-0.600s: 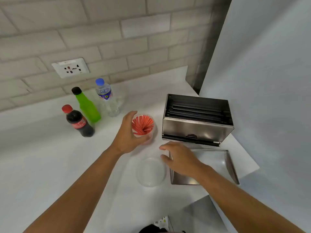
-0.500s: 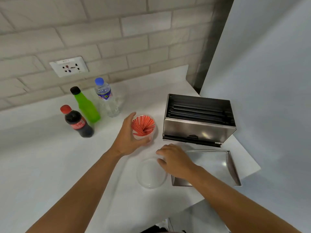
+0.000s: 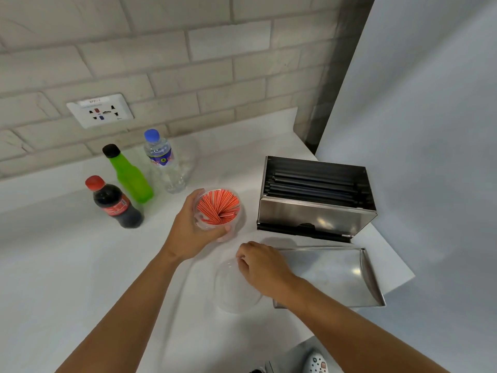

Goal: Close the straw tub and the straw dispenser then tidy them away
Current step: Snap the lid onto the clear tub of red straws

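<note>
White counter (image 3: 67, 265), matte, bare across the near left. Three bottles stand upright in a loose cluster at the back left. Cola bottle (image 3: 114, 203): dark liquid, red cap, red label; nearest and leftmost. Green bottle (image 3: 129, 175): bright green body, black cap; just behind and right of the cola, bodies near, contact not resolvable. Water bottle (image 3: 164, 161): clear, blue cap, blue and red label; farthest back, right of the green one. Wall behind: pale grey brick-pattern tile (image 3: 188, 63). White wall socket (image 3: 100, 111) set in the tile, above the bottles; small label along its top edge, text illegible. Plain grey panel (image 3: 430, 103) at right.
</note>
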`<state>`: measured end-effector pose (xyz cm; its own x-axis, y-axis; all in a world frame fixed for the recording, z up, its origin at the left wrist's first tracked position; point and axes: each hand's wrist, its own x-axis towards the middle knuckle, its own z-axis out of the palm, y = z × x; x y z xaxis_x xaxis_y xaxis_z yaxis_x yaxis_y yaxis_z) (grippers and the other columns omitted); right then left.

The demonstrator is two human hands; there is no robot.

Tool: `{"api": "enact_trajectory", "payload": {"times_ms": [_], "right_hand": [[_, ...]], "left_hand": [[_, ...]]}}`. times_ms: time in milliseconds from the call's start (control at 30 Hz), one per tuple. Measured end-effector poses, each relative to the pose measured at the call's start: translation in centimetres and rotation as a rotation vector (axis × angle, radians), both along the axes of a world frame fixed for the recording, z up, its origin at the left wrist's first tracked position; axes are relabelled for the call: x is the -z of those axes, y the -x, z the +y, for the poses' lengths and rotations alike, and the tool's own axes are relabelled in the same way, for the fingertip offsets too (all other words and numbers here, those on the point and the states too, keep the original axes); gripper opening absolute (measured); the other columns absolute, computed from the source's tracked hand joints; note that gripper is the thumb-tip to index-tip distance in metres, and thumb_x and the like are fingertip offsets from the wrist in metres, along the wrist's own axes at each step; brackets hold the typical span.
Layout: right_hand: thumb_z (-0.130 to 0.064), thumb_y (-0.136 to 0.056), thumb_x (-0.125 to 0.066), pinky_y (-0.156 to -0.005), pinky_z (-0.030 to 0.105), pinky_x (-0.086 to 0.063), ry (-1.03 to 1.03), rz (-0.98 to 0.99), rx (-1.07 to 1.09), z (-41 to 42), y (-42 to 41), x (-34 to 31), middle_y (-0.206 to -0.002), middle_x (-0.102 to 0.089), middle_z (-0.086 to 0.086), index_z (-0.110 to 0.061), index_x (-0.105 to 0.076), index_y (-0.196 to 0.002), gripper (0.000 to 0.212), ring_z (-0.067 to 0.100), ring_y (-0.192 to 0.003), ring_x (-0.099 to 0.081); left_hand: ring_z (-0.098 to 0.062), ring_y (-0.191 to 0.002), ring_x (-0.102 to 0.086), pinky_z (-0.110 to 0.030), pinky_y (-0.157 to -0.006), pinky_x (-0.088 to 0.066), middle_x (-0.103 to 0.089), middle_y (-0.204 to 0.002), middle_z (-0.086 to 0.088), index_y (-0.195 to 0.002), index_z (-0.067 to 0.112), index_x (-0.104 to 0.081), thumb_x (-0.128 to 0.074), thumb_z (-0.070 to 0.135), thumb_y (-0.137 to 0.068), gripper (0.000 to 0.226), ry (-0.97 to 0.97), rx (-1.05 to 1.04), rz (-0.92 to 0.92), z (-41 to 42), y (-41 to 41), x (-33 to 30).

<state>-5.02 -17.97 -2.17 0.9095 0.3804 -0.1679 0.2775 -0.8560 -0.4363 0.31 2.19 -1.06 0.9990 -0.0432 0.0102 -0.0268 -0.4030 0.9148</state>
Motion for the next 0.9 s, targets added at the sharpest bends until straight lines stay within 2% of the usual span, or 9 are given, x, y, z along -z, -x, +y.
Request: {"api": "enact_trajectory", "payload": {"times_ms": [67, 200, 333, 433, 533, 633, 733, 800, 900], "right_hand": [[-0.026, -0.102, -0.050, -0.079, 0.040, -0.054, -0.081, 0.033, 0.038, -0.8, 0.5, -1.2, -0.103, -0.074, 0.000, -0.018, -0.063, -0.107, 0.016, 0.024, -0.095, -0.066], [-0.031, -0.099, -0.061, -0.086, 0.031, -0.056, -0.291, 0.092, 0.150, -3.5, 1.3, -3.9, -0.105, -0.077, -0.006, -0.024, -0.068, -0.111, 0.016, 0.013, -0.097, -0.070], [-0.033, -0.096, -0.068, -0.088, 0.022, -0.055, -0.444, 0.141, 0.226, -7.7, 2.2, -6.8, -0.111, -0.072, -0.011, -0.031, -0.069, -0.120, 0.024, 0.004, -0.099, -0.068], [-0.027, -0.097, -0.069, -0.086, 0.016, -0.054, -0.530, 0.138, 0.284, -11.5, 3.1, -8.4, -0.110, -0.074, -0.013, -0.029, -0.069, -0.125, 0.028, 0.004, -0.099, -0.071], [-0.025, -0.098, -0.066, -0.089, 0.016, -0.055, -0.574, 0.111, 0.347, -15.2, 4.2, -9.3, -0.112, -0.076, -0.014, -0.028, -0.069, -0.129, 0.031, 0.002, -0.102, -0.071], [-0.017, -0.100, -0.064, -0.080, 0.016, -0.055, -0.661, 0.080, 0.429, -18.3, 5.5, -10.1, -0.095, -0.078, -0.015, -0.033, -0.076, -0.114, 0.025, 0.002, -0.089, -0.071], [-0.013, -0.098, -0.065, -0.068, 0.012, -0.052, -0.766, 0.073, 0.538, -20.5, 6.5, -10.3, -0.080, -0.078, -0.010, -0.035, -0.077, -0.096, 0.025, 0.001, -0.072, -0.069], [-0.017, -0.098, -0.066, -0.069, 0.014, -0.051, -0.812, 0.071, 0.581, -21.6, 7.1, -10.3, -0.079, -0.079, -0.006, -0.029, -0.076, -0.095, 0.016, 0.006, -0.074, -0.072], [-0.027, -0.098, -0.065, -0.077, 0.026, -0.053, -0.880, 0.051, 0.618, -22.4, 7.7, -10.6, -0.088, -0.081, -0.001, -0.023, -0.073, -0.097, 0.009, 0.010, -0.081, -0.075]], "left_hand": [[0.020, -0.108, -0.059, -0.002, -0.086, -0.047, -0.059, -0.125, 0.023, -0.137, 0.040, -0.040, -0.095, 0.033, -0.064, 0.092, 0.011, -0.007, -0.004, 0.2, 0.4, -0.8], [0.017, -0.113, -0.059, -0.005, -0.089, -0.049, -0.058, -0.124, 0.040, -0.143, 0.033, -0.041, -0.097, 0.043, -0.063, 0.098, 0.046, 0.008, -0.048, 0.3, 1.3, -2.5], [-0.002, -0.124, -0.061, -0.021, -0.099, -0.051, -0.060, -0.135, 0.020, -0.146, 0.028, -0.043, -0.088, 0.049, -0.060, 0.099, 0.076, 0.076, -0.079, -0.9, 2.4, -4.4], [0.001, -0.122, -0.061, -0.013, -0.095, -0.051, -0.060, -0.129, 0.032, -0.143, 0.031, -0.043, -0.085, 0.046, -0.061, 0.093, 0.100, 0.137, -0.099, -2.5, 3.6, -5.6], [-0.003, -0.124, -0.060, -0.015, -0.098, -0.051, -0.060, -0.130, 0.031, -0.144, 0.034, -0.043, -0.084, 0.043, -0.062, 0.092, 0.133, 0.175, -0.100, -4.2, 4.5, -6.3], [-0.008, -0.126, -0.061, -0.020, -0.099, -0.052, -0.061, -0.131, 0.026, -0.145, 0.032, -0.044, -0.086, 0.045, -0.062, 0.094, 0.168, 0.202, -0.101, -6.2, 5.4, -6.8], [-0.018, -0.128, -0.060, -0.025, -0.098, -0.055, -0.061, -0.134, 0.016, -0.146, 0.029, -0.044, -0.086, 0.067, -0.062, 0.102, 0.214, 0.213, -0.075, -8.7, 6.4, -7.3], [-0.021, -0.129, -0.060, -0.027, -0.098, -0.054, -0.060, -0.137, 0.012, -0.146, 0.027, -0.044, -0.082, 0.072, -0.065, 0.100, 0.242, 0.222, -0.052, -10.6, 7.0, -7.3], [-0.030, -0.132, -0.057, -0.040, -0.104, -0.054, -0.057, -0.142, -0.001, -0.149, 0.025, -0.042, -0.079, 0.072, -0.070, 0.099, 0.241, 0.250, -0.021, -13.4, 7.8, -6.9]]}}
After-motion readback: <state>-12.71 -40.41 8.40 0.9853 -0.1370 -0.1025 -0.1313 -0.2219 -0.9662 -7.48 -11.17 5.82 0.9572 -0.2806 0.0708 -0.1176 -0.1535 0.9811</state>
